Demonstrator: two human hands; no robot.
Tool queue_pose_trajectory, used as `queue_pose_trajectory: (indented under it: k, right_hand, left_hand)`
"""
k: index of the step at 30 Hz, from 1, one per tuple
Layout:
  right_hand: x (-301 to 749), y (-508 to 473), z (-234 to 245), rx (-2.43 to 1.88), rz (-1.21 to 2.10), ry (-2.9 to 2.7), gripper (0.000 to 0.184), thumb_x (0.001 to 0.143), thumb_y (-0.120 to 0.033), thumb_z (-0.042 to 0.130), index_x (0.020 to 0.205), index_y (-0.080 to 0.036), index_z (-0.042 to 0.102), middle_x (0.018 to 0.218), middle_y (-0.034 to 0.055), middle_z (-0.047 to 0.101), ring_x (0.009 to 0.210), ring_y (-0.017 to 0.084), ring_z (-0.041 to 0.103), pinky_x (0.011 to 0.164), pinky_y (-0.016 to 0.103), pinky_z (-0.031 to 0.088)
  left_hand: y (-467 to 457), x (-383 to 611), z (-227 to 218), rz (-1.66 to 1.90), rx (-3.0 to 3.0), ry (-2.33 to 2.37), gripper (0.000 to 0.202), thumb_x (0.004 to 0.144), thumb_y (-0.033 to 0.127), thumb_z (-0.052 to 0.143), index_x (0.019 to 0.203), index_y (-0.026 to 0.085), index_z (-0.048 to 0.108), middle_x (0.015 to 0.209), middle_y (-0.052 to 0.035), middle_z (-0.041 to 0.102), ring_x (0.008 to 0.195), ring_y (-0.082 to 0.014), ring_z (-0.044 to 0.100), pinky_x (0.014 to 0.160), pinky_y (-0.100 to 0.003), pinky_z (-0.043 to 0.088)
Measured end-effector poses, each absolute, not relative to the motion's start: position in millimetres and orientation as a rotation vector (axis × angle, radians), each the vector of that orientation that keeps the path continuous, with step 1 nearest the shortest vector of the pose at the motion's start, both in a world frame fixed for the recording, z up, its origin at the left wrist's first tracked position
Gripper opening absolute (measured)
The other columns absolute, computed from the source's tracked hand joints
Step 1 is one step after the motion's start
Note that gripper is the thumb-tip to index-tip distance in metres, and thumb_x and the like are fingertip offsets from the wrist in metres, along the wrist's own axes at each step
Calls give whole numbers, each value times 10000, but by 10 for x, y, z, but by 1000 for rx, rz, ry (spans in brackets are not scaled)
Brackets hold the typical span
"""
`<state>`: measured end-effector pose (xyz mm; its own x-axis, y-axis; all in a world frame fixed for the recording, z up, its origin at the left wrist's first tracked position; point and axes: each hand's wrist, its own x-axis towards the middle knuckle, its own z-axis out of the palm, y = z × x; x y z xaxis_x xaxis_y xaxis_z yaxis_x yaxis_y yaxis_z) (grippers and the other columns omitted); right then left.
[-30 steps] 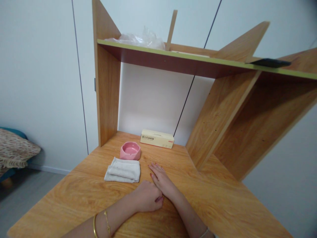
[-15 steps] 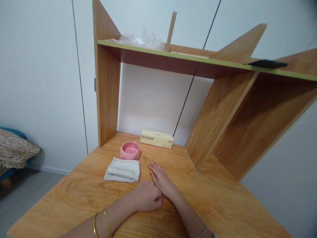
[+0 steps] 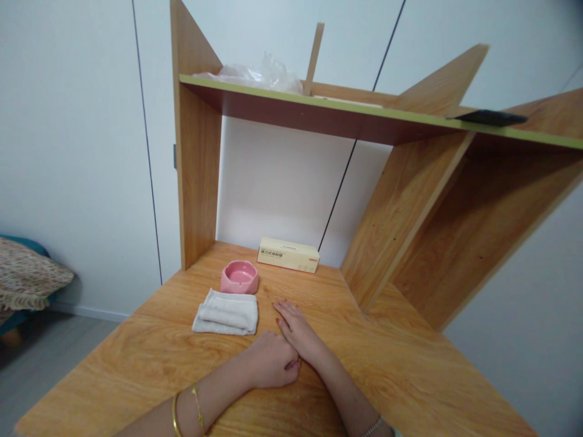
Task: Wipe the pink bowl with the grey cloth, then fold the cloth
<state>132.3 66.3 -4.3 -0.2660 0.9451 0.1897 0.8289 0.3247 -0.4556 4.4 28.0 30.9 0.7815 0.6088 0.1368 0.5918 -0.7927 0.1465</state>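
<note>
Head cam: L hand [image 3: 272, 360], fisted, grip narrow, touching R hand [image 3: 298, 331], flat on tabletop [image 3: 410, 364], grip wide; nr. both, folded wht. cloth [image 3: 228, 312]; pink dish [image 3: 239, 277] behind; box [image 3: 288, 255] at back.

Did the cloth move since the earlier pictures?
No. Against the left panel of the shelf, the cloth lies in the same place, in front of the pink bowl.
</note>
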Motion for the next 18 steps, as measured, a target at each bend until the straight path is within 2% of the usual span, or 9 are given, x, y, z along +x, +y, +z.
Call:
queue_pose_trajectory:
  k: [18]
  right_hand:
    - [1328, 658, -49, -1568, 386, -2173, 414, 851, -243, 347, 1240, -166, 467, 1337, 93, 409, 1266, 191, 297, 1049, 407, 202]
  left_hand:
    - [270, 41, 311, 281, 2874, 987, 216, 771, 237, 472, 644, 159, 630, 663, -66, 670, 612, -181, 609, 514, -238, 379]
